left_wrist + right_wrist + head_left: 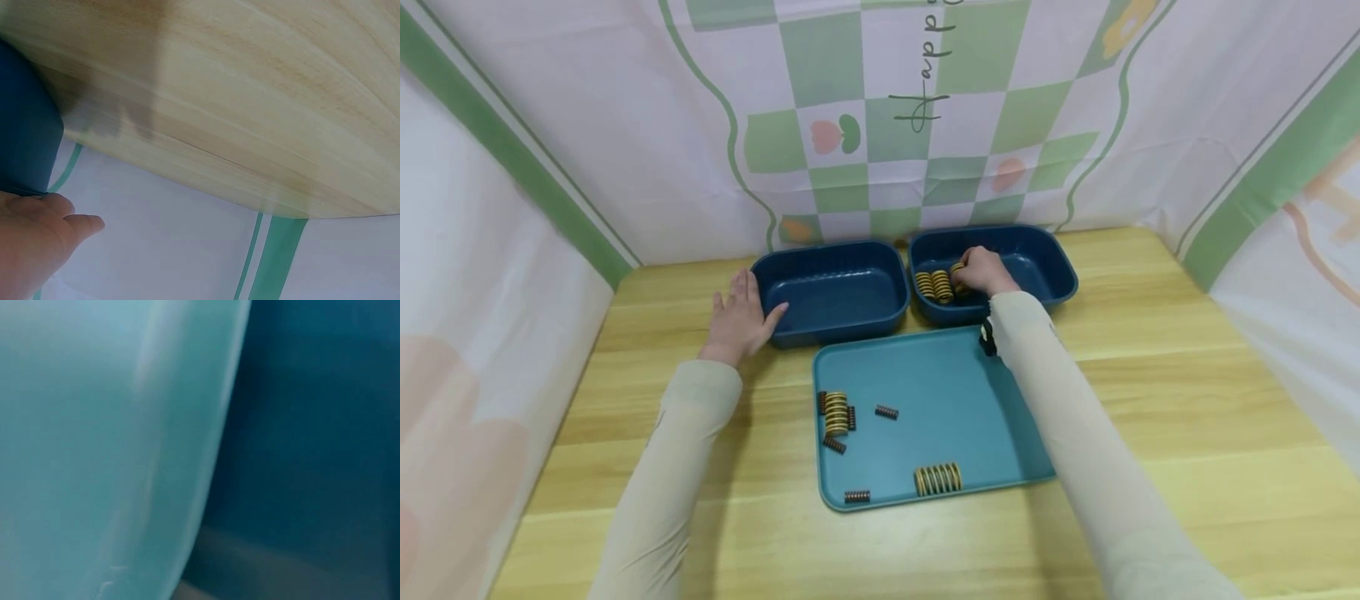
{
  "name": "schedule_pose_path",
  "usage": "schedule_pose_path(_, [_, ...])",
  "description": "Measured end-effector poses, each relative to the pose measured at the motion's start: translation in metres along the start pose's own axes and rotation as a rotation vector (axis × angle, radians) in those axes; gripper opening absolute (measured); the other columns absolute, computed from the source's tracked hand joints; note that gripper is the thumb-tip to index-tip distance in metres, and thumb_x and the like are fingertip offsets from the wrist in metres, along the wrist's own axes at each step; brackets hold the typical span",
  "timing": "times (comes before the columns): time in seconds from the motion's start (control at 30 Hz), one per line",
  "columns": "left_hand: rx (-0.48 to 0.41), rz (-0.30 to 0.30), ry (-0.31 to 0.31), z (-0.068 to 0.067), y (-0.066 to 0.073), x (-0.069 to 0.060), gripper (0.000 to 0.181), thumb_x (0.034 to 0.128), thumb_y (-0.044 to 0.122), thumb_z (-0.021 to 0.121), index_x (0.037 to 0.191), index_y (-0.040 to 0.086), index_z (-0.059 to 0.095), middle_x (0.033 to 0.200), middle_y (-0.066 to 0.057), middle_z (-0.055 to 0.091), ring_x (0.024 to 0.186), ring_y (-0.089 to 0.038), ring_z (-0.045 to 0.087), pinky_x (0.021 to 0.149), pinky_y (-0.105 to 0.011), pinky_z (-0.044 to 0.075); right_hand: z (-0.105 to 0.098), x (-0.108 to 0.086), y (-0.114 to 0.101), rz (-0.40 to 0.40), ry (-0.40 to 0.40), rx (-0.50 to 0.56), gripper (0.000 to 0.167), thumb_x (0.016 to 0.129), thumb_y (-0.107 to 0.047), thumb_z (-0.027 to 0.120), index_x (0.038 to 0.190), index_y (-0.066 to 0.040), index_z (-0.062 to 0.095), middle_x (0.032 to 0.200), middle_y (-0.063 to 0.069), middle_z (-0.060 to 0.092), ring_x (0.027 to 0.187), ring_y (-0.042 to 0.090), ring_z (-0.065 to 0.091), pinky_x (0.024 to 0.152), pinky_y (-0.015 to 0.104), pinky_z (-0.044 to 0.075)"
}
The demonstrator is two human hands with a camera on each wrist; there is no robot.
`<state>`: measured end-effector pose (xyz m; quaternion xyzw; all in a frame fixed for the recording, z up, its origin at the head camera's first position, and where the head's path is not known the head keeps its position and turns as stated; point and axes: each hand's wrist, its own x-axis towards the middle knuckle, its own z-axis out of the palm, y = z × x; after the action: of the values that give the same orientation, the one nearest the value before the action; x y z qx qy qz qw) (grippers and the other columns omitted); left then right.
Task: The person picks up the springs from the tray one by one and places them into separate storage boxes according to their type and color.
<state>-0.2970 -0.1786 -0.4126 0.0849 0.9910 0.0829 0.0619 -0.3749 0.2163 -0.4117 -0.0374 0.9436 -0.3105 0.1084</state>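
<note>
My right hand [987, 272] reaches down into the right dark blue bin [1037, 250] and pinches a yellow coil spring [957, 269], partly hidden by the fingers. Beside it in that bin, yellow springs [942, 286] lie side by side at the left end. The left hand [737, 321], fingers straight and thumb spread, rests against the left end of the other blue bin [831, 300]; the left wrist view shows its fingers at the bin wall [28, 119]. Only the tray edge [206, 450] and a bin wall [306, 450] appear in the right wrist view.
A teal tray [940, 383] lies in front of the bins. It carries a yellow spring [836, 414] at the left, another yellow spring [937, 479] at the front edge, and several small dark springs [887, 412]. A patterned cloth [895, 75] hangs behind the wooden table [1187, 400].
</note>
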Motion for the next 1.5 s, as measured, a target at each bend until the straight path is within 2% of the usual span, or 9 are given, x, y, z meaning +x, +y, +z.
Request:
schedule_pose_path(0.17, [0.004, -0.001, 0.001, 0.0, -0.001, -0.001, 0.084, 0.0996, 0.053, 0.024, 0.145, -0.012, -0.003, 0.153, -0.027, -0.003, 0.142, -0.038, -0.001, 0.11, -0.059, 0.004, 0.0, -0.006, -0.011, -0.03, -0.042, -0.056, 0.027, 0.087, -0.01, 0.044, 0.065, -0.013, 0.03, 0.054, -0.002, 0.019, 0.048, 0.013, 0.013, 0.049, 0.031, 0.019])
schedule_pose_path(0.27, [0.014, -0.001, -0.003, 0.0, -0.001, -0.001, 0.083, 0.0997, 0.053, 0.023, 0.145, -0.012, -0.003, 0.153, -0.027, -0.003, 0.142, -0.038, 0.0, 0.11, -0.059, 0.004, -0.001, -0.01, -0.017, -0.037, -0.072, -0.088, 0.016, 0.091, -0.012, 0.042, 0.076, -0.006, 0.045, 0.059, 0.005, 0.032, 0.051, 0.017, 0.023, 0.053, 0.033, 0.026])
schedule_pose_path(0.37, [0.016, -0.001, -0.006, 0.0, -0.001, -0.001, 0.084, 0.0995, 0.054, 0.022, 0.145, -0.011, -0.003, 0.154, -0.026, -0.003, 0.142, -0.038, -0.001, 0.11, -0.059, 0.005, -0.003, -0.014, -0.02, -0.033, -0.075, -0.115, 0.028, 0.095, -0.017, 0.043, 0.111, 0.003, 0.056, 0.089, 0.019, 0.056, 0.07, 0.026, 0.048, 0.068, 0.04, 0.042])
schedule_pose_path(0.47, [0.013, 0.005, -0.004, -0.001, -0.001, 0.0, 0.083, 0.0996, 0.054, 0.022, 0.145, -0.011, -0.003, 0.154, -0.026, -0.003, 0.142, -0.038, -0.001, 0.11, -0.059, 0.005, -0.008, -0.02, -0.023, -0.063, -0.027, -0.095, 0.044, 0.097, -0.019, 0.047, 0.132, 0.007, 0.047, 0.126, 0.026, 0.052, 0.104, 0.035, 0.054, 0.09, 0.049, 0.042])
schedule_pose_path(0.73, [0.031, 0.01, 0.002, -0.004, 0.0, 0.001, 0.083, 0.0999, 0.053, 0.023, 0.145, -0.012, -0.002, 0.153, -0.028, -0.002, 0.142, -0.039, 0.0, 0.11, -0.059, 0.005, -0.019, -0.07, -0.047, -0.318, 0.12, 0.009, 0.034, 0.092, -0.014, 0.059, 0.121, 0.004, 0.059, 0.117, 0.022, 0.06, 0.104, 0.032, 0.058, 0.087, 0.046, 0.046])
schedule_pose_path(0.9, [0.026, 0.007, -0.008, -0.004, 0.0, 0.0, 0.083, 0.0996, 0.054, 0.023, 0.145, -0.012, -0.001, 0.153, -0.028, -0.002, 0.142, -0.038, 0.0, 0.11, -0.059, 0.005, -0.012, -0.109, -0.063, -0.59, 0.112, -0.101, 0.032, 0.087, -0.01, 0.067, 0.116, 0.003, 0.063, 0.113, 0.018, 0.062, 0.101, 0.03, 0.06, 0.086, 0.044, 0.049])
schedule_pose_path(1.03, [0.01, 0.001, -0.016, -0.003, 0.001, -0.001, 0.083, 0.1, 0.052, 0.025, 0.145, -0.012, -0.002, 0.153, -0.028, -0.002, 0.142, -0.039, 0.0, 0.11, -0.059, 0.004, 0.0, -0.139, -0.069, -0.821, 0.059, -0.209, 0.033, 0.084, -0.008, 0.071, 0.114, 0.002, 0.063, 0.113, 0.016, 0.063, 0.103, 0.029, 0.06, 0.086, 0.043, 0.049])
schedule_pose_path(1.17, [0.004, -0.002, -0.024, -0.002, 0.001, -0.002, 0.082, 0.1002, 0.051, 0.024, 0.145, -0.011, -0.003, 0.153, -0.027, -0.004, 0.142, -0.038, -0.001, 0.11, -0.059, 0.003, 0.014, -0.167, -0.071, -0.96, -0.038, -0.266, 0.034, 0.081, -0.009, 0.073, 0.112, 0.001, 0.063, 0.112, 0.013, 0.062, 0.104, 0.027, 0.059, 0.086, 0.04, 0.05])
schedule_pose_path(1.5, [0.002, -0.004, -0.025, -0.004, 0.002, -0.001, 0.081, 0.1007, 0.05, 0.024, 0.145, -0.012, -0.003, 0.153, -0.029, -0.004, 0.141, -0.04, -0.001, 0.109, -0.059, 0.003, 0.053, -0.221, -0.061, -1.085, -0.244, -0.384, 0.032, 0.084, -0.019, 0.072, 0.113, -0.007, 0.064, 0.113, 0.004, 0.062, 0.105, 0.016, 0.059, 0.086, 0.029, 0.05])
